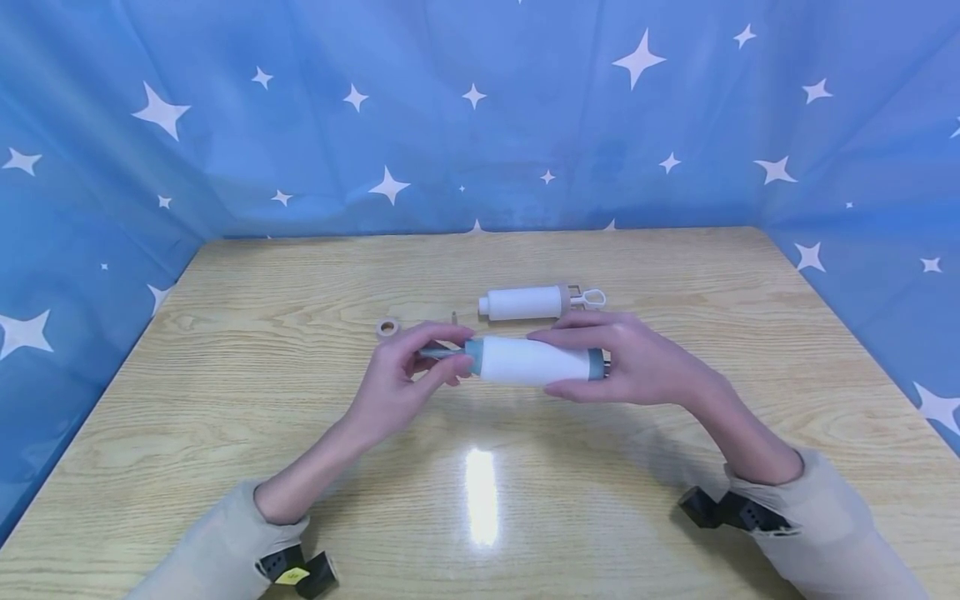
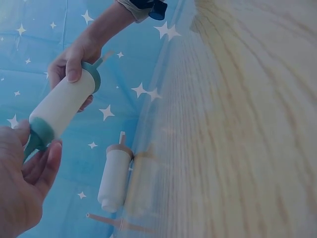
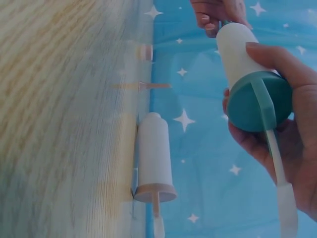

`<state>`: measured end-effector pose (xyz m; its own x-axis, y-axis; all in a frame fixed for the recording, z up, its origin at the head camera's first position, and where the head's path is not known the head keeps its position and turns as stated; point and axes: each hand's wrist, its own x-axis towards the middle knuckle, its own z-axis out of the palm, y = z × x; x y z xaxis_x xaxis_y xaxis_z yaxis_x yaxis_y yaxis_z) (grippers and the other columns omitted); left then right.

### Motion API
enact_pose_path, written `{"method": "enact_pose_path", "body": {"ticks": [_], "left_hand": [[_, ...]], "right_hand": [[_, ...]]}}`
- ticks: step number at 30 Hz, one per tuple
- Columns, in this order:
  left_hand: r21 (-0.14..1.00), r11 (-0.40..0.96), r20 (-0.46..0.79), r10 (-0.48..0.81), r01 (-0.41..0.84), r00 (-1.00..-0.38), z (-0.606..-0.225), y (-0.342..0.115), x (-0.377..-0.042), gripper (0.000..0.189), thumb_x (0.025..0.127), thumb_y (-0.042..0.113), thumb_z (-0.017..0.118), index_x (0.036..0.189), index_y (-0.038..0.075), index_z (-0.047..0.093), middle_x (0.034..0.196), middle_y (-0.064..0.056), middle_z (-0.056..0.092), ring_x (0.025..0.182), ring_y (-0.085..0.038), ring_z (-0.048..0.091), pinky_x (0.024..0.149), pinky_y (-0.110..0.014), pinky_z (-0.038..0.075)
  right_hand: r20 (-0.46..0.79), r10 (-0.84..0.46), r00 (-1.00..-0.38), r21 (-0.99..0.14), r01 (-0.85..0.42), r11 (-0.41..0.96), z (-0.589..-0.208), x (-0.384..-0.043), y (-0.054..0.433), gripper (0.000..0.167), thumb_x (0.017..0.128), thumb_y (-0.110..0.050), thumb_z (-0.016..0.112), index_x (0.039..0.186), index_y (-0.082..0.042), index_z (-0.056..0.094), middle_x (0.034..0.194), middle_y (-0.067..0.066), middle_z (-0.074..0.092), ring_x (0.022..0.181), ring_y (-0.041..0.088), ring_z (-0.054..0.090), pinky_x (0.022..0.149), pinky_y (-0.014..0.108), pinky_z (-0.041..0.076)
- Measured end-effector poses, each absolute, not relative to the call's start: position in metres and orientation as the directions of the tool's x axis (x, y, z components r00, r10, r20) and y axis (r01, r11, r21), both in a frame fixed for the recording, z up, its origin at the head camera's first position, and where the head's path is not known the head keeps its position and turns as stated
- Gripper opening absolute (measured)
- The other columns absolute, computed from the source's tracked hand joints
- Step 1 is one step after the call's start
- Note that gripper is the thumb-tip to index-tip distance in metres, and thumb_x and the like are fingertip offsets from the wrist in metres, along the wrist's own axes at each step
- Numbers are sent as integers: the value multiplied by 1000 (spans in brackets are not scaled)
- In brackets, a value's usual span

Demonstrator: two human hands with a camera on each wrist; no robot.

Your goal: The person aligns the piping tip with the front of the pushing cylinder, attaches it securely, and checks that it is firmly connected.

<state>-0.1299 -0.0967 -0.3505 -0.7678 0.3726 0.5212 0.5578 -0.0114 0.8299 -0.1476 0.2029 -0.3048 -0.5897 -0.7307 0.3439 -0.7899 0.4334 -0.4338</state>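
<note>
An icing syringe (image 1: 534,360) with a white barrel and teal ends is held level above the table between both hands. My left hand (image 1: 393,383) pinches the teal nozzle end (image 2: 42,134) between thumb and fingers. Around the barrel at its other end, my right hand (image 1: 648,362) has its thumb and fingers curled. The teal end cap (image 3: 255,101) shows beside the right palm in the right wrist view, with a pale plunger rod (image 3: 280,168) sticking out of it.
Behind the hands lies a second syringe (image 1: 525,303), white with a beige cap and a loop handle. A beige ring (image 1: 387,327) and a slim beige nozzle (image 3: 157,86) are to its left. The wooden table (image 1: 300,275) meets a blue star-patterned curtain (image 1: 450,142) at the back.
</note>
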Motion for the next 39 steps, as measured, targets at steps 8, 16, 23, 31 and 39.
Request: {"method": "enact_pose_path", "body": {"ticks": [8, 16, 23, 31, 39], "left_hand": [[870, 46, 438, 387, 491, -812, -350, -98, -131, 21, 93, -3, 69, 114, -6, 68, 102, -15, 72, 77, -25, 72, 67, -35, 64], [872, 38, 425, 431, 487, -796, -349, -98, -130, 25, 94, -2, 69, 118, -4, 66, 106, -11, 71, 81, -25, 71, 71, -36, 64], [836, 51, 472, 439, 546, -764, -349, -98, -129, 35, 87, -7, 75, 120, -1, 66, 112, -10, 68, 93, -22, 69, 76, -34, 63], [824, -4, 515, 424, 567, -745, -350, -96, -129, 34, 88, -10, 72, 120, -1, 66, 116, -12, 65, 98, -25, 67, 78, -36, 63], [842, 28, 483, 406, 539, -776, -350, -95, -128, 29, 91, -6, 70, 119, -2, 66, 114, -11, 67, 95, -22, 68, 75, -35, 63]], "right_hand": [[359, -736, -573, -440, -800, 408, -305, -149, 203, 48, 82, -23, 85, 126, -12, 71, 116, 2, 69, 89, 12, 62, 65, 27, 56], [354, -744, -567, -433, -804, 407, -305, -149, 204, 48, 82, -23, 85, 127, -12, 71, 116, 2, 69, 89, 12, 61, 65, 26, 56], [333, -747, -576, -436, -796, 419, -304, -149, 206, 48, 81, -22, 85, 126, -13, 71, 116, 2, 68, 89, 12, 61, 65, 26, 56], [333, -746, -577, -433, -796, 423, -304, -151, 205, 47, 81, -22, 85, 125, -12, 72, 114, 2, 69, 88, 11, 61, 64, 25, 55], [331, -738, -587, -440, -788, 430, -304, -150, 205, 47, 81, -23, 85, 125, -13, 72, 115, 3, 69, 89, 11, 61, 64, 26, 56]]}}
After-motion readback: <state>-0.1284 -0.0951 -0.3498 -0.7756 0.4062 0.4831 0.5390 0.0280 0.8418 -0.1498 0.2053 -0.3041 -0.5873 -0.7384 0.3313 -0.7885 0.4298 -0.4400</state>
